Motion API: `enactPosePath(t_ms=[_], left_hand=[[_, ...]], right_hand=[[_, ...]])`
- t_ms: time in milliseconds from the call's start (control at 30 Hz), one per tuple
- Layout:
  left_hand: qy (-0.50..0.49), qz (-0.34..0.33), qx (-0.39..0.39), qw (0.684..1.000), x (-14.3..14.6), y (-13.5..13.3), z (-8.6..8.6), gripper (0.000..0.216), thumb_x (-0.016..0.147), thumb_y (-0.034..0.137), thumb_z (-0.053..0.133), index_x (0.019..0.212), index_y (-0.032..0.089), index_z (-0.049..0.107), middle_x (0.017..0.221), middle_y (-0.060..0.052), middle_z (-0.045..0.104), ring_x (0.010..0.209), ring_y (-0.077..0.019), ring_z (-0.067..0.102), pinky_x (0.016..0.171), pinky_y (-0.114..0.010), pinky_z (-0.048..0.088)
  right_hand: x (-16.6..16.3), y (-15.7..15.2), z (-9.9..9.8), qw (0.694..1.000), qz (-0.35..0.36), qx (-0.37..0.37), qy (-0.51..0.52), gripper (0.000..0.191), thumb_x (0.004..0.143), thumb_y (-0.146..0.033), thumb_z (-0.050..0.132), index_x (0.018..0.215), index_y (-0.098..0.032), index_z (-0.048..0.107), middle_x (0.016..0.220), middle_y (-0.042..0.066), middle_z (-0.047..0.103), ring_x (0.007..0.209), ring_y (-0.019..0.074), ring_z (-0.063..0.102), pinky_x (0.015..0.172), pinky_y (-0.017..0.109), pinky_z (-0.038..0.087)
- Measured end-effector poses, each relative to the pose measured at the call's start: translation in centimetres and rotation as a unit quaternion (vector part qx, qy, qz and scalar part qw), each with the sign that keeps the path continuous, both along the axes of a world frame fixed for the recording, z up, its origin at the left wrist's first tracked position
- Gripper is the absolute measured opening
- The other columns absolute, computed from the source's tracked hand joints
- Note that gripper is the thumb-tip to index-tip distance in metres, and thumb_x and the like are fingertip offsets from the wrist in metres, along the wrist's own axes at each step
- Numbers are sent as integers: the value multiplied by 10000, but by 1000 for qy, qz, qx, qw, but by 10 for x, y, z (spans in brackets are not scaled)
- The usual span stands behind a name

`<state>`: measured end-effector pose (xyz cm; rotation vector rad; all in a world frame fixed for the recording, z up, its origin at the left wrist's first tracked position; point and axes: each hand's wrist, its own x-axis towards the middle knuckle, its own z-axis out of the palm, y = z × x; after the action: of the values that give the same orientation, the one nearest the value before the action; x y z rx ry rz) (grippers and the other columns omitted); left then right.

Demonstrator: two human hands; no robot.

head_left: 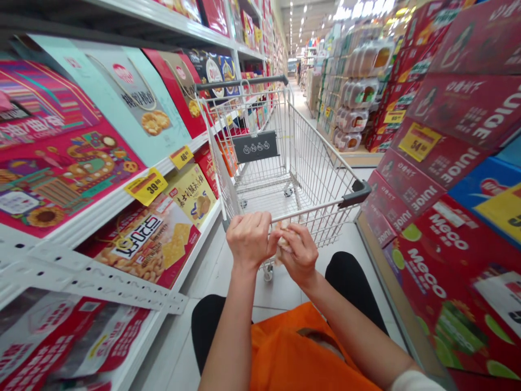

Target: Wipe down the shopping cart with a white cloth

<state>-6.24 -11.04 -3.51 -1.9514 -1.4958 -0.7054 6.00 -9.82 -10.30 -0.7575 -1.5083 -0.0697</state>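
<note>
My left hand [249, 239] and my right hand [300, 254] meet in front of me, just before the near rim of a wire shopping cart [309, 163]. Both hands have curled fingers pinched together around a small pale thing [284, 239] between them; I cannot make out what it is. The cart basket looks bare, with a dark label plate [255, 146] on its child-seat flap. An orange cloth or bag [293, 353] lies over my lap, between my dark trouser legs.
Shelves on the left hold flat biscuit and gift boxes [138, 108] with yellow price tags [146, 187]. On the right stand stacked red drink cartons [439, 163]. Further down the aisle are stacked packs of bottles [358, 92]. The pale tiled floor runs ahead.
</note>
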Motion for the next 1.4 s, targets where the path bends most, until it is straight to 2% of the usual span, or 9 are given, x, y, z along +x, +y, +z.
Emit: enactPosePath(t_ms=[267,400,533,667,767,867,1000,1167,1400], left_hand=[[-96,-42,-78,991,1,-10,16,793,942,612,-64,819,225,617,732,-62,706,680,-207,599,702,-363,352],[-125,-36,-133,982,0,-14,29,806,954,590,-71,965,250,660,714,-31,729,653,-195,632,646,-333,357],[-134,-53,-186,972,-7,-13,39,806,955,597,-66,963,268,669,776,-22,748,703,-194,670,632,-319,389],[-124,-113,-205,964,-32,-9,46,794,969,585,-30,919,249,687,848,-31,754,821,-190,685,840,-364,465],[-181,-106,-166,964,-50,-7,41,808,969,583,-28,851,239,693,794,-23,737,822,-182,667,1028,-420,408],[-241,-133,-138,952,-55,-7,26,861,944,596,-90,734,235,662,736,-27,697,765,-178,606,1060,-432,403],[-278,-153,-113,941,-48,-9,11,868,932,598,-115,724,235,645,735,-35,657,779,-183,568,1082,-448,380],[-294,-191,-120,929,-49,-12,12,889,925,607,-124,765,228,664,760,-43,656,834,-200,560,1070,-459,360],[-306,-207,-155,916,-55,-15,11,892,937,587,-121,831,232,690,811,-32,688,861,-190,581,1120,-446,321]], right_hand=[[-7,0,0,1000,10,8,-9,195,867,-100,575,998,-214,662,995,80,654,897,166,674,767,304,609],[-10,0,2,1000,-3,12,11,139,848,-130,633,956,-214,665,967,71,654,870,160,670,768,302,603],[-11,-5,-2,1000,15,4,-6,204,858,-74,570,973,-214,665,990,76,660,893,160,665,778,304,602],[-12,-7,1,999,32,-2,-9,214,857,-69,578,987,-212,669,1004,75,654,887,158,667,774,302,605],[-18,-8,5,999,30,5,14,170,860,-118,619,983,-220,678,1027,77,655,918,165,672,796,307,606],[-25,-12,3,999,47,0,4,180,874,-105,579,977,-211,681,1019,82,658,903,159,667,780,294,603],[-33,-21,3,995,86,6,-40,220,878,-69,538,992,-197,675,979,85,660,868,155,658,752,284,597],[-43,-22,13,996,76,38,-6,244,867,-70,564,1036,-207,673,1049,97,654,927,167,646,790,298,584],[-56,-25,-6,992,82,48,-82,268,886,-69,518,1057,-187,687,986,102,672,853,160,631,733,291,563]])
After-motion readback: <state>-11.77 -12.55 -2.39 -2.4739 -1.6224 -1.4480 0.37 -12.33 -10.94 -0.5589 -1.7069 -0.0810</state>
